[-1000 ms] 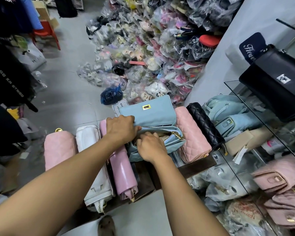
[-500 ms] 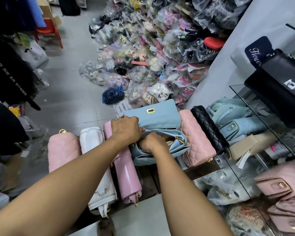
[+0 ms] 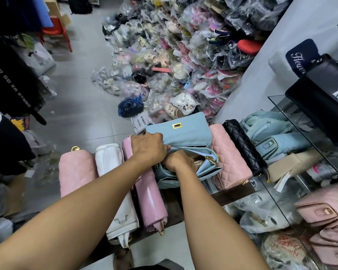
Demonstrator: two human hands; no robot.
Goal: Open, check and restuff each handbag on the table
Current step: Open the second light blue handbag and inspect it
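Note:
A light blue handbag (image 3: 185,133) with a gold clasp stands open on the dark table (image 3: 230,195), its flap thrown back. My left hand (image 3: 147,148) grips the bag's rear edge at the flap fold. My right hand (image 3: 177,159) is pushed down into the bag's unzipped compartment, its fingers hidden inside next to brownish stuffing paper (image 3: 198,162). Beside it lie a glossy pink bag (image 3: 148,191), a white bag (image 3: 115,182), a quilted pink bag (image 3: 75,172) on the left, and a quilted pink bag (image 3: 229,158) and black quilted bag (image 3: 244,147) on the right.
Glass shelves (image 3: 308,133) on the right hold blue, beige, pink and black bags. A large heap of plastic-wrapped shoes (image 3: 183,55) covers the floor beyond the table. Dark clothing (image 3: 10,80) hangs at the left, and a red chair (image 3: 55,32) stands far back.
My right hand has gone deeper into the blue bag's open compartment. My left hand stays on the flap fold. The view has shifted slightly.

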